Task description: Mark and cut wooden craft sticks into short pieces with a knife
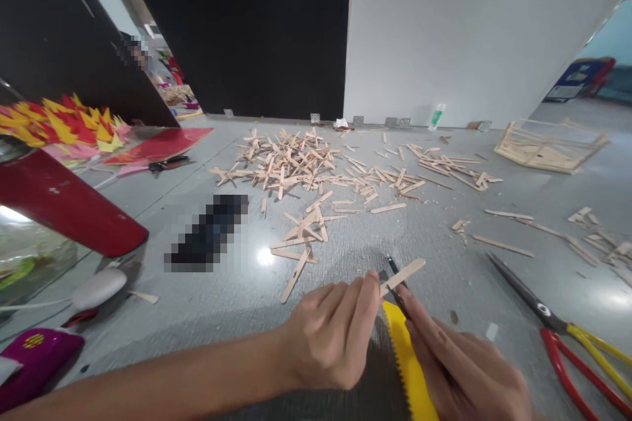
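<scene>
My left hand (338, 325) is closed, its fingertips pinching the near end of a flat wooden craft stick (409, 273). The stick points up and to the right. My right hand (459, 355) is closed around a slim dark tool (401, 302) whose tip parts lie against or beside the stick. Its exact kind is partly hidden by my fingers. Below the hands is a yellow strip with a toothed edge (405, 362), partly covered by my right hand. Several loose craft sticks (296, 270) lie just beyond my left hand.
A big pile of craft sticks (286, 161) spreads across the grey table (237, 302). Scissors with red and yellow handles (555, 322) lie at right, a small stick frame (548, 151) behind them. At left are a red cylinder (74, 200), a white mouse-like object (99, 288) and a purple device (42, 365).
</scene>
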Available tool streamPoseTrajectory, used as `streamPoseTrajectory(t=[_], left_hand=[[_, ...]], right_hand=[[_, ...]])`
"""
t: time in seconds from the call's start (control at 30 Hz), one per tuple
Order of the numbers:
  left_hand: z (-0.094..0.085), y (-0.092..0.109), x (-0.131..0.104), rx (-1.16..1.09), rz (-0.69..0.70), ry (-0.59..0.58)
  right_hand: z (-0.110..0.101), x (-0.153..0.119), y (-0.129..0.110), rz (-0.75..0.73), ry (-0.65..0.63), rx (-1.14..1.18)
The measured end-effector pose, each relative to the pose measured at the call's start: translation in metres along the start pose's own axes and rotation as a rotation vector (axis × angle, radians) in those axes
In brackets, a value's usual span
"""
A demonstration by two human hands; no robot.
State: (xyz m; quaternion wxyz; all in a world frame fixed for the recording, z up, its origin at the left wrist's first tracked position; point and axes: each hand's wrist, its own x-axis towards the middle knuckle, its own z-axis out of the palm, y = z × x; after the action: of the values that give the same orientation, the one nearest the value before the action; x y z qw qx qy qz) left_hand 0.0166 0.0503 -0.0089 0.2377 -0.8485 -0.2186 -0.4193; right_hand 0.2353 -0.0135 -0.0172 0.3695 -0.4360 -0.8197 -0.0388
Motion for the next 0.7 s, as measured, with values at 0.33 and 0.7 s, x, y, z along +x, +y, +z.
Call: streamPoseTrajectory(t=[0.33, 0.7], left_hand=[[0.001, -0.003, 0.002, -0.044, -0.029, -0.031], [0.004, 0.004, 0.001, -0.238, -0.209, -0.011]], right_hand=[[0.003, 0.021, -0.006, 0.174, 0.062, 0.285], [0.006, 0.023, -0.003, 0.227, 0.054, 0.446]])
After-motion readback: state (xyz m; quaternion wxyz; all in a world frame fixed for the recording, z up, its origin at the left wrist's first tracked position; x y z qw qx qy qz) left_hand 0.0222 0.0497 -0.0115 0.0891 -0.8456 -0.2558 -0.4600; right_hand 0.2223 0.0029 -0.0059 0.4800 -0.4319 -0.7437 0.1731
